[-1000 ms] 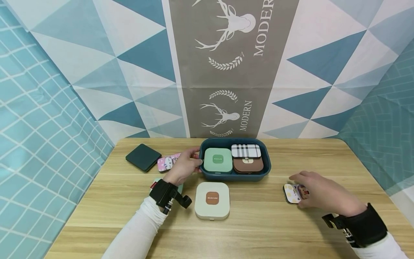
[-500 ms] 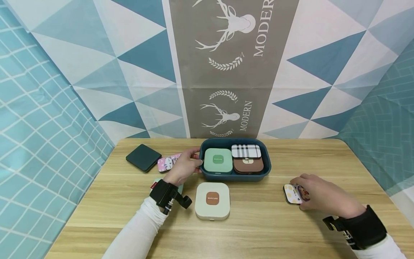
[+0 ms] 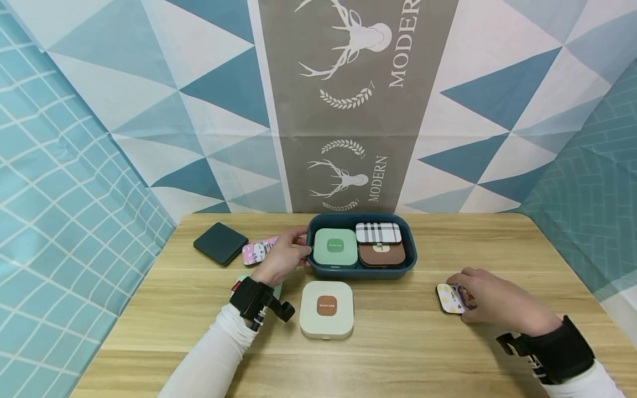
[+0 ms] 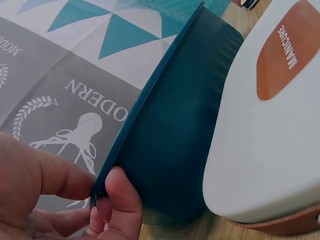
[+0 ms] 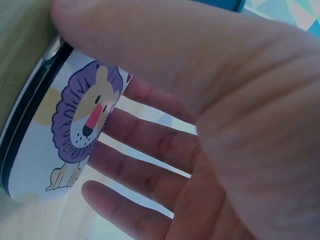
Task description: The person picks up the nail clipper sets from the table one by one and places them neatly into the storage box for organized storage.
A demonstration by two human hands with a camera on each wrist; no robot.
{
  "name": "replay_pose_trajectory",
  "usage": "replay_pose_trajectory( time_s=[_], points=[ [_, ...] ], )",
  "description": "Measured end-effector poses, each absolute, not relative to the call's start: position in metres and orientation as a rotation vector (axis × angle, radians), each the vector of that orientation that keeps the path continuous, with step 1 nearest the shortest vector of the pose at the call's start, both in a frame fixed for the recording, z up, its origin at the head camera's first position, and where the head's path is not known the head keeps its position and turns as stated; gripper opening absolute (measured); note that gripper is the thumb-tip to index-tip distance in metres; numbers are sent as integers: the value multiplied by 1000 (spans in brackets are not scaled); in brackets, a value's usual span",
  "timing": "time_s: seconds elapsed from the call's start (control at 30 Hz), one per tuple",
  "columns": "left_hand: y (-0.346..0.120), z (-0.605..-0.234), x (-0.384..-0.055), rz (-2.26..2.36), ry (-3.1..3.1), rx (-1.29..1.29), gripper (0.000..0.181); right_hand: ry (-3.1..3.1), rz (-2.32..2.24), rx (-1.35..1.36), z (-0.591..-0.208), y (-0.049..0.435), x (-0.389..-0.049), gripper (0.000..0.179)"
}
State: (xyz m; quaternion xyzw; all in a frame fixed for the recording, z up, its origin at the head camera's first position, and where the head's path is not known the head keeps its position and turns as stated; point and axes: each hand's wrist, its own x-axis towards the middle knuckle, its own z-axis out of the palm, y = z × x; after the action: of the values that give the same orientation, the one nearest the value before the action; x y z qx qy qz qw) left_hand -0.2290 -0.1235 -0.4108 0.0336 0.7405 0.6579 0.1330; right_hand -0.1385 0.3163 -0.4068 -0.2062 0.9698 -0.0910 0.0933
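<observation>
My left hand (image 3: 283, 255) pinches the left rim of a dark blue plastic basket (image 3: 358, 272), thumb and fingers on either side of the wall in the left wrist view. Inside lie a mint green square manicure case (image 3: 335, 257), a brown case (image 3: 381, 256) and a white plaid case (image 3: 378, 232) overlapping the brown one. Over on the right, my right hand (image 3: 497, 298) holds a small lion-print case (image 3: 449, 301) at table level, thumb on its near edge and fingers across the far one. The purple-maned lion on the case (image 5: 75, 125) fills much of the right wrist view.
A cream manicure case (image 3: 326, 326) lies in front of the basket. Left of it are a dark green case (image 3: 220, 243), a pink printed case (image 3: 255, 252) and another mint case (image 3: 277, 289) mostly hidden under my left wrist. A patterned cloth backdrop (image 3: 338, 121) rises behind the table.
My right hand's fingers have come down and closed in on the lion-print case, which stays in place. The left hand and basket hold still.
</observation>
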Motion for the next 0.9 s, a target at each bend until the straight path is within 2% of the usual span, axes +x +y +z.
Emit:
replay_pose_trajectory(
  time_s=[0.9],
  points=[
    [-124, -408, -228, 1914, 2137, 88, 59, 2922, -263, -729, -411, 319, -137, 61]
  ],
)
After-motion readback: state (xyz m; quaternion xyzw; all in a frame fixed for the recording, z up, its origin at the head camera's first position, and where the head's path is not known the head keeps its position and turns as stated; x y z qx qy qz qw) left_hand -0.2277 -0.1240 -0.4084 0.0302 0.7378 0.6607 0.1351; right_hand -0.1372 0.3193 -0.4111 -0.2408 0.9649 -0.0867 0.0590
